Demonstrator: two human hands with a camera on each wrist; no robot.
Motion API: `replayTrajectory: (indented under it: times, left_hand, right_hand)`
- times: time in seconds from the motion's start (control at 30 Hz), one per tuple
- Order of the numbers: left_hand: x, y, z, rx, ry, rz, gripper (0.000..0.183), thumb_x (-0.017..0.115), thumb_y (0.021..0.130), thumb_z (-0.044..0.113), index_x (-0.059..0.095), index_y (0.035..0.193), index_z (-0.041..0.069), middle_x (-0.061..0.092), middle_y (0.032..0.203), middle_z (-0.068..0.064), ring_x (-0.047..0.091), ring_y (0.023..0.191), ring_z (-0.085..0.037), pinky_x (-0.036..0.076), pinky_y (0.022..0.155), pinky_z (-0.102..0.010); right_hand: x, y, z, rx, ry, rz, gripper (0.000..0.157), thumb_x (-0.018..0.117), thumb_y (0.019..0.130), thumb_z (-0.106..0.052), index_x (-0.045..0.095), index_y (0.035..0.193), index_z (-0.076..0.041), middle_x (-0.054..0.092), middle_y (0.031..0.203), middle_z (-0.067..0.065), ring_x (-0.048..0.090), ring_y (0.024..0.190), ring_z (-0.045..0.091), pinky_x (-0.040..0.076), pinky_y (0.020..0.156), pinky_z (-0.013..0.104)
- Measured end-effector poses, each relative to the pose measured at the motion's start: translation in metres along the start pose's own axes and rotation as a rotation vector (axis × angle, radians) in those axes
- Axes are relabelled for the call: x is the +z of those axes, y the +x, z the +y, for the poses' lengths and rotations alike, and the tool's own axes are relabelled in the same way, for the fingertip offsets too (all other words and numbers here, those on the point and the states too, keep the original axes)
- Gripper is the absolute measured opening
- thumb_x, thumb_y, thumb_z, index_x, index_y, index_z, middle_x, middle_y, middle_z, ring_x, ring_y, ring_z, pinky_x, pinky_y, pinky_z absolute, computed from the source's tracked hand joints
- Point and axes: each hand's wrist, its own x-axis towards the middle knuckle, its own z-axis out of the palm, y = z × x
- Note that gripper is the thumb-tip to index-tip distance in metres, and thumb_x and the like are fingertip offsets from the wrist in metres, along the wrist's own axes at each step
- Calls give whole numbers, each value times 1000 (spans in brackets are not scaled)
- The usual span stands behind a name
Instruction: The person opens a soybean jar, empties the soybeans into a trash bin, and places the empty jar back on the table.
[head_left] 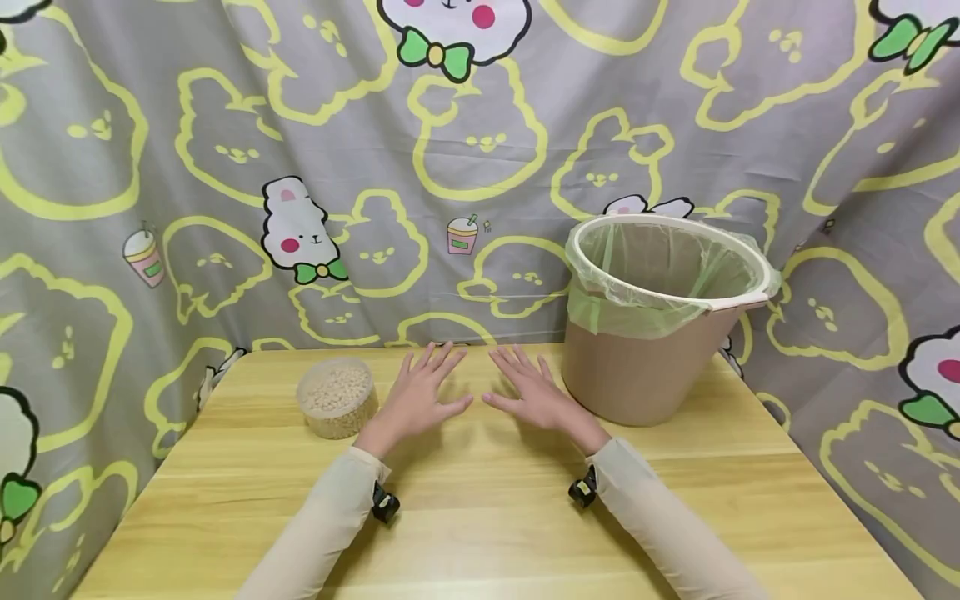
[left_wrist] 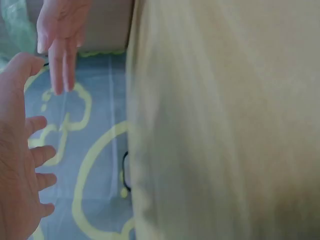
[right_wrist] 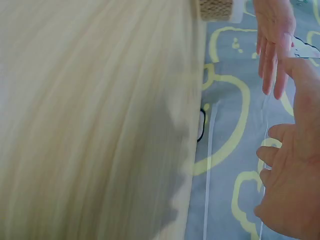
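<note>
Holding nothing, our left grip (head_left: pixel 417 400) and right grip (head_left: pixel 540 397) splay wide; clear round bean tub (head_left: pixel 342 424) sits just left of left grip, nearer.

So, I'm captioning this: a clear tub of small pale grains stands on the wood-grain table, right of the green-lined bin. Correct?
Only the side is wrong: the head view shows the clear tub of small pale grains standing on the wood-grain table, left of the green-lined bin.
</note>
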Motion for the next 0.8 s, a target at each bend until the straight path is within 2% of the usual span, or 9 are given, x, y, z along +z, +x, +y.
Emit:
replayTrajectory:
  times: [0.17, 0.33, 0.43, 0.57, 0.7, 0.8]
  left_hand:
    - [-24, -8, -8, -24, -88, 71, 86, 64, 92, 59, 29, 162, 24, 28, 168, -11, 22, 156, -40, 7, 125, -65]
    - [-51, -18, -25, -78, -167, 120, 93, 72, 87, 56, 25, 163, 28, 28, 169, -5, 19, 157, -38, 4, 127, -63]
    - [-63, -26, -40, -110, -211, 147, 99, 77, 83, 55, 24, 163, 31, 29, 168, -3, 19, 157, -37, 5, 127, -62]
    - [-76, -40, -63, -156, -291, 157, 108, 84, 77, 54, 21, 163, 36, 24, 170, -5, 16, 157, -40, 11, 123, -69]
    - [-84, -57, -89, -231, -409, 127, 116, 89, 74, 51, 14, 163, 41, 15, 172, -5, 17, 155, -45, 20, 115, -78]
    - [-85, -70, -109, -284, -499, 92, 121, 90, 74, 44, 8, 163, 41, 9, 173, -8, 14, 155, -48, 19, 113, -80]
  right_hand:
    - [3, 13, -12, -3, 260, -14, 80, 46, 102, -61, 12, 165, -26, 11, 173, 3, -3, 160, 29, -2, 126, 64]
    - [7, 30, -31, -11, 557, -38, 79, 55, 101, -53, 14, 165, -29, 16, 172, -1, 10, 160, 25, 15, 126, 60]
    - [13, 42, -43, -20, 648, -35, 84, 64, 97, -50, 18, 164, -28, 24, 170, -2, 19, 158, 22, 19, 126, 58]
    - [25, 57, -62, -66, 746, -34, 89, 73, 93, -40, 23, 163, -20, 31, 167, 8, 25, 156, 27, 20, 124, 63]
    - [39, 70, -80, -82, 829, -71, 88, 76, 92, -31, 25, 163, -17, 33, 166, 11, 27, 155, 31, 22, 124, 62]
    - [50, 78, -91, -76, 876, -91, 89, 77, 91, -23, 25, 163, -16, 35, 165, 10, 29, 154, 33, 24, 124, 59]
